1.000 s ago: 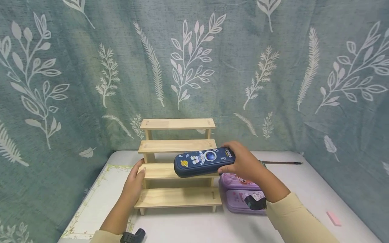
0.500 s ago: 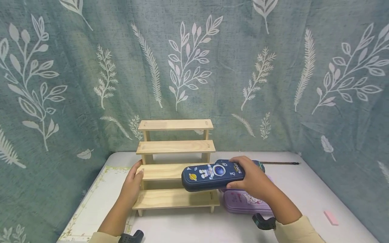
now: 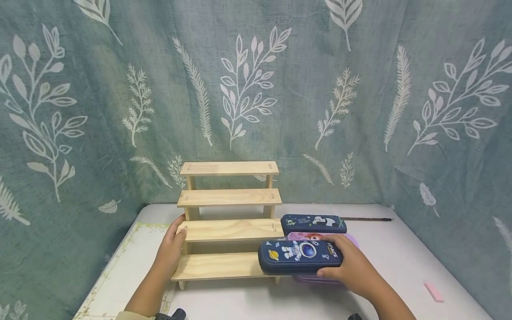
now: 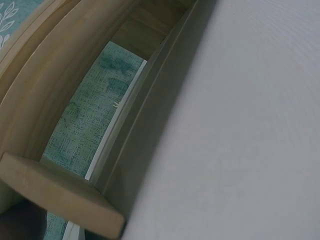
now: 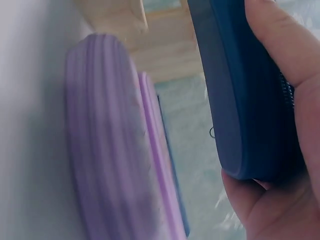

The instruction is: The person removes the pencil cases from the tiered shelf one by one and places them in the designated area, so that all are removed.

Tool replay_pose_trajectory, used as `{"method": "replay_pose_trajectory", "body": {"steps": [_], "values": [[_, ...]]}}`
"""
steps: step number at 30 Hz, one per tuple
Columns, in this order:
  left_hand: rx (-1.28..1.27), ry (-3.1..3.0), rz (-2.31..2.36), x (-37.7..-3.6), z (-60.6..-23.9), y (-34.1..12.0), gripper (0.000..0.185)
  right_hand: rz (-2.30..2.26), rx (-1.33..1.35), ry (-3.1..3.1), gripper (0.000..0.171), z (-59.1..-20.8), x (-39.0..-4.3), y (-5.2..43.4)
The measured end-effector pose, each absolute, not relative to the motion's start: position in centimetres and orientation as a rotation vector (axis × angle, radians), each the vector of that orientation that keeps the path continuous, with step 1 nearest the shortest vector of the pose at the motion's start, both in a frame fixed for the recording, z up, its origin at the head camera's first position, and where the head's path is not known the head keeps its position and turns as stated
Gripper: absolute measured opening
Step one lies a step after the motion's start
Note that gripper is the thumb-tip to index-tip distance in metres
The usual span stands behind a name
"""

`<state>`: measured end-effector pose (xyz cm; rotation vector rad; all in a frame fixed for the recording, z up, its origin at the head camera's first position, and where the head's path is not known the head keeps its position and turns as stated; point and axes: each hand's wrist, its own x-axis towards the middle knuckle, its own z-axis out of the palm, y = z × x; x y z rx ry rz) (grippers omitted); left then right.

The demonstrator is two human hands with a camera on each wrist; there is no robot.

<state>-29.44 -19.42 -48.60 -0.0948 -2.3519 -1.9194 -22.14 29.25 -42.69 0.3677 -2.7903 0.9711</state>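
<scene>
The right hand (image 3: pixel 352 269) grips the navy pencil case (image 3: pixel 299 256) by one end, over the purple case (image 3: pixel 344 240). It could tip or knock the wooden rack (image 3: pixel 228 231), which the left hand (image 3: pixel 172 253) only touches with relaxed fingers.

Left hand (image 3: pixel 171 251): bare, no rings, short nails. Left forearm: bare; cream sleeve edge (image 3: pixel 134 315) at the frame's 6 o'clock edge, with a black wrist mount (image 3: pixel 171 315) just beside it, at its 3 o'clock.

Right hand (image 3: pixel 350 269): bare, no rings. Right forearm: bare; black wrist mount (image 3: pixel 352 317) barely visible at the bottom edge.
</scene>
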Motion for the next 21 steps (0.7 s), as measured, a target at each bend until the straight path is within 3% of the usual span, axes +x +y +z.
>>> {"method": "replay_pose_trajectory", "body": {"steps": [21], "values": [[-0.088,-2.38,-1.896,-29.3,-48.5,-19.5,0.054,0.888,0.189,-2.911,0.097,-46.2,-19.2,34.8]]}}
